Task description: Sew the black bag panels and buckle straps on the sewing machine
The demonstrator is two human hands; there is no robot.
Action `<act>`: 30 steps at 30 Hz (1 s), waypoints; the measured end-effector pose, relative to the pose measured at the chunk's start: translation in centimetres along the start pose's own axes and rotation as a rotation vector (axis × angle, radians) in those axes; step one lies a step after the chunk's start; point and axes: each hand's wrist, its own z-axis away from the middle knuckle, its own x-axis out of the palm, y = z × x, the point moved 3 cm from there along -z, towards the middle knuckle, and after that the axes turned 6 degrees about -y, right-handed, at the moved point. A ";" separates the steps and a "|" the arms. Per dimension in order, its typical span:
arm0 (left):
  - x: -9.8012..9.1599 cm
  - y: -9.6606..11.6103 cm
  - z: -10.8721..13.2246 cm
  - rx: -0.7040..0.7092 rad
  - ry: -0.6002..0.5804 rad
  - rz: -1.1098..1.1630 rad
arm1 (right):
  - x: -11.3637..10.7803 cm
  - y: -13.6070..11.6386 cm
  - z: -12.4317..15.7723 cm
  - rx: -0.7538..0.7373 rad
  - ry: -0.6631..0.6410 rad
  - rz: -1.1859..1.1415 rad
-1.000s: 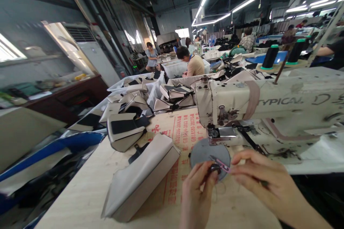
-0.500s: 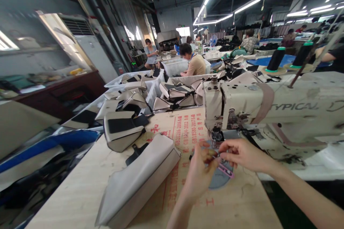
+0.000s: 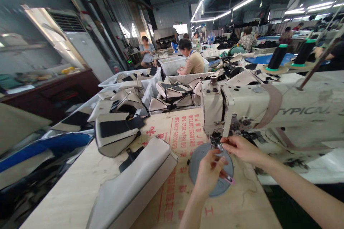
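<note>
My right hand point(image 3: 240, 150) pinches a small shiny metal part point(image 3: 221, 146), too small to name, just below the needle area point(image 3: 215, 139) of the sewing machine point(image 3: 242, 103). My left hand point(image 3: 211, 170) hovers over a round grey disc point(image 3: 197, 166), its fingers curled inward; what they hold, if anything, is hidden. A pink-ended tool, perhaps thread snips point(image 3: 229, 179), shows beyond the left fingers above the disc; whether the hand grips it is unclear. On the wooden board point(image 3: 185, 182) left of my hands lies a light grey sewn cover point(image 3: 134, 182).
Another beige and black cover point(image 3: 116, 132) sits behind it. White bins point(image 3: 150, 94) full of similar pieces stand beyond the board. A blue-rimmed bag point(image 3: 53, 145) is at left. Black thread cones point(image 3: 278, 57) stand behind the machine. A seated co-worker point(image 3: 194, 61) is beyond the bins.
My hands, together over the disc before, have separated. The right one rose towards the needle area with the metal part; the left lowered, uncovering more of the disc. The view shifted slightly.
</note>
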 end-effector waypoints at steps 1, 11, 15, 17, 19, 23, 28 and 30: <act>0.0 -0.1 -0.2 0.007 0.020 -0.012 | -0.1 0.4 -0.2 0.008 0.003 -0.005; 0.2 2.1 0.4 0.210 0.256 -0.271 | -0.5 0.4 -0.8 0.129 0.130 0.300; 0.7 2.0 0.6 0.241 0.287 -0.323 | -0.3 0.0 -1.6 0.223 0.179 0.479; 0.9 1.9 0.6 0.232 0.296 -0.390 | -0.2 -0.1 -2.1 0.274 0.194 0.547; 1.0 1.9 0.5 0.211 0.305 -0.496 | -0.1 -0.1 -2.5 0.300 0.197 0.595; 1.2 1.7 0.3 0.142 0.306 -0.794 | -0.1 -0.3 -3.2 0.307 0.193 0.643; 1.6 1.5 0.0 0.016 0.241 -1.159 | -0.4 -0.3 -3.4 0.278 0.216 0.680; 1.8 1.6 -0.1 -0.009 0.214 -1.234 | -0.5 -0.1 -3.3 0.248 0.218 0.698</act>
